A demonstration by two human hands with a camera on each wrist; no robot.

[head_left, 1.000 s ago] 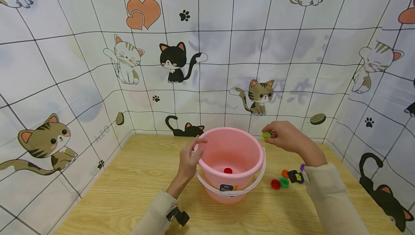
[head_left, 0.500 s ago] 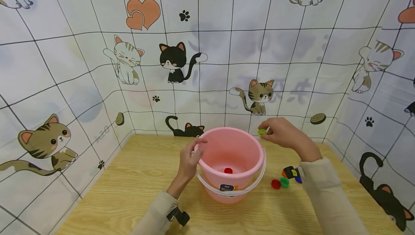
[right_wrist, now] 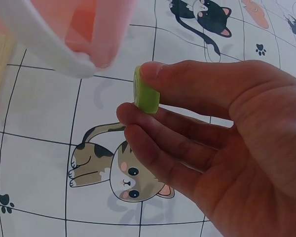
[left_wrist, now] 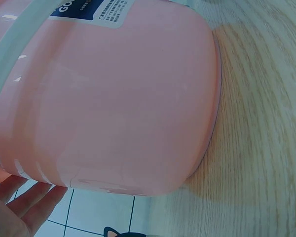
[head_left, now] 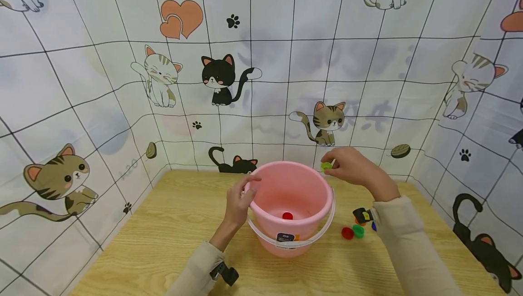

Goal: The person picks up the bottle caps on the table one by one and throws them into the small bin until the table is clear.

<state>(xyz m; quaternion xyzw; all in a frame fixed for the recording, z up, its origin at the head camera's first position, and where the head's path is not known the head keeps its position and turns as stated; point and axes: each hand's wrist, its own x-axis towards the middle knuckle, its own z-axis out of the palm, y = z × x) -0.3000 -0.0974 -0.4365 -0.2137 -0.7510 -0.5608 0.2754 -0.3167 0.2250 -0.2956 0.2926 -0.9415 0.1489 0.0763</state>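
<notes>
A pink bucket (head_left: 302, 224) stands upright on the table, its white handle (head_left: 332, 216) hanging down at the front. At its left rim, my left hand (head_left: 239, 200) grips the edge; in the left wrist view, fingers (left_wrist: 37, 202) lie along the bucket's side. Just off the right rim, my right hand (head_left: 353, 167) pinches a light green bottle cap (right_wrist: 148, 96) between thumb and fingers, apart from the bucket. One red cap (head_left: 287, 215) lies inside on the bucket's bottom.
Right of the bucket, a red cap (head_left: 347, 233), a green cap (head_left: 358, 231) and partly hidden orange and blue caps (head_left: 373, 226) lie on the wooden table (head_left: 184, 223). A cat-print cloth (head_left: 269, 82) surrounds the table's back and sides.
My right hand has moved left with the light green cap, closer to the bucket's rim. My left hand and the bucket have stayed in place.
</notes>
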